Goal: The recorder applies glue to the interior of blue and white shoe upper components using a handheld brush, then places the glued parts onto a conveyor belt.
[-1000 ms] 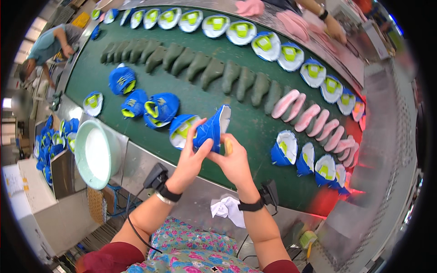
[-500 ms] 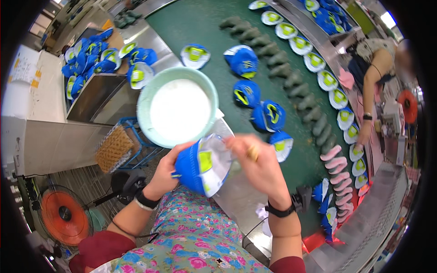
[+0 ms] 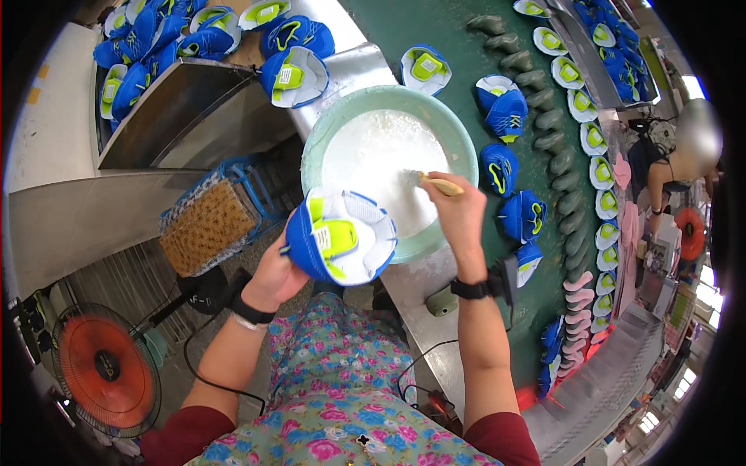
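My left hand (image 3: 272,273) grips a blue shoe upper (image 3: 365,245) with a white underside and a lime-green tongue, its white side facing up. The upper overlaps the near left rim of a pale green basin (image 3: 312,147). White liquid (image 3: 361,159) fills much of the basin. In my right hand (image 3: 461,221) is a brush (image 3: 443,185) with a wooden handle. Its bristle end is over or in the liquid, near the right side; I cannot tell how deep.
Several shoe uppers (image 3: 501,105) lie on the green conveyor belt (image 3: 435,35), beside rows of dark green (image 3: 571,202) and pink (image 3: 576,311) foot-shaped pieces. More uppers pile at the upper left. A woven-seat stool (image 3: 208,227) and orange fan (image 3: 105,369) stand left; a co-worker (image 3: 684,163) is right.
My right hand has moved from the upper to the basin with the brush. The upper, in my left hand, now shows its white side more fully. My view has shifted left.
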Tool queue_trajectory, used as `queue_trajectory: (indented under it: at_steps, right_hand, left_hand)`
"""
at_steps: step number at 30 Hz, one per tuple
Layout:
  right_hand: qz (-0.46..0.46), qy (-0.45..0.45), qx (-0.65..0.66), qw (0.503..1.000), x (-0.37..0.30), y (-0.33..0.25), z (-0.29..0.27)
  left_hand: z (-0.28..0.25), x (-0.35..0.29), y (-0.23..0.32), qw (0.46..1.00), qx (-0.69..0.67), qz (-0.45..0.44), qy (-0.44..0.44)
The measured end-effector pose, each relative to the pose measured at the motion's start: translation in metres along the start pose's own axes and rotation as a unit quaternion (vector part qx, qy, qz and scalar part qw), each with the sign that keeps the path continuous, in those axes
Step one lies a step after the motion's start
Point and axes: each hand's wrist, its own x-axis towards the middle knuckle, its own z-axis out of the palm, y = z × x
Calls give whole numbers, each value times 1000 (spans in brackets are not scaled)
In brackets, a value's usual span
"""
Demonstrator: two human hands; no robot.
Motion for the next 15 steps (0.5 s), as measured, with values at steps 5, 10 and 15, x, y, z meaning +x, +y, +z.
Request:
queue_trajectory:
  at_steps: [5,10,15]
  right_hand:
    - [-52,-110,163,979,-14,-86,-28]
    - [-32,-86,149,985,-6,-76,-28]
    - [88,-37,136,986,-26,-60,-40]
  left_hand:
    - [15,27,11,995,86,7,-55]
    - [39,40,11,988,132,17,-79]
    - [39,55,10,981,133,117,-81]
